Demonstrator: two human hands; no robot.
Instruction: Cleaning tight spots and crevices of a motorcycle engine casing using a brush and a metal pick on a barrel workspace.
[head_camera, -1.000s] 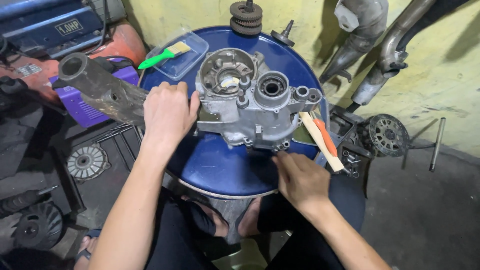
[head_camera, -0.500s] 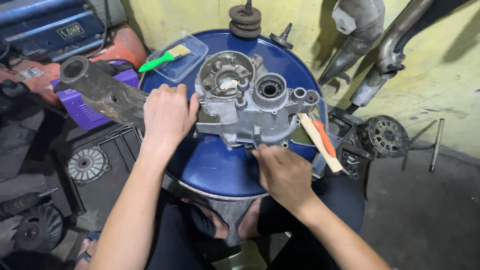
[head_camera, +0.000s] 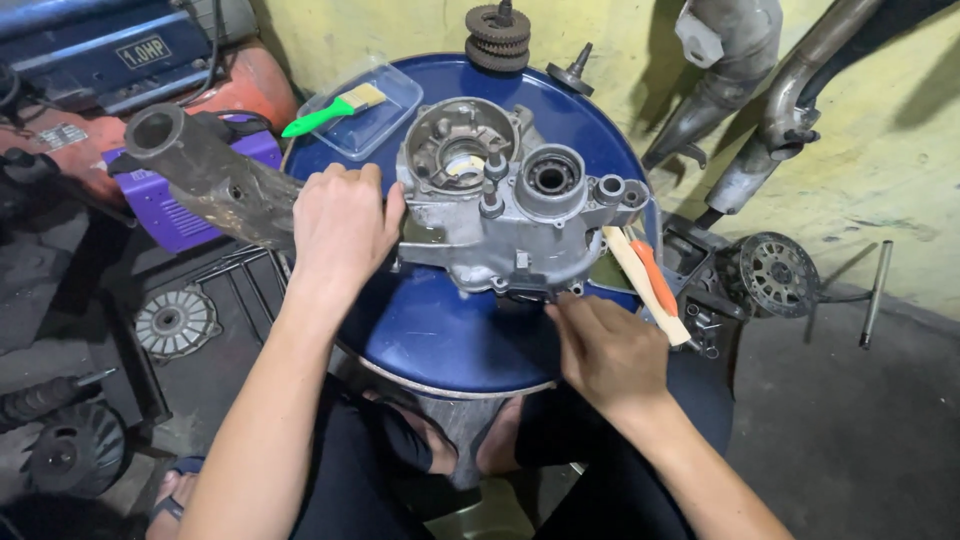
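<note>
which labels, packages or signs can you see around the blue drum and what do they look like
Dark rectangular label with pale lettering: top left, on the blue machine housing behind the drum.
Small pale rectangular sticker: far left, on the orange-red machine body; print too small to tell.
Clear plastic rectangular tray: on the blue drum top's back left, holding a green-handled paintbrush.
No screens in view.

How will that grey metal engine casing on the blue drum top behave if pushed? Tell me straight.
The engine casing looks like thick cast metal, so probably stiff and heavy for its size. It lies broad and flat on the drum top, so it would likely slide, not roll. The left hand braces its side.
</note>
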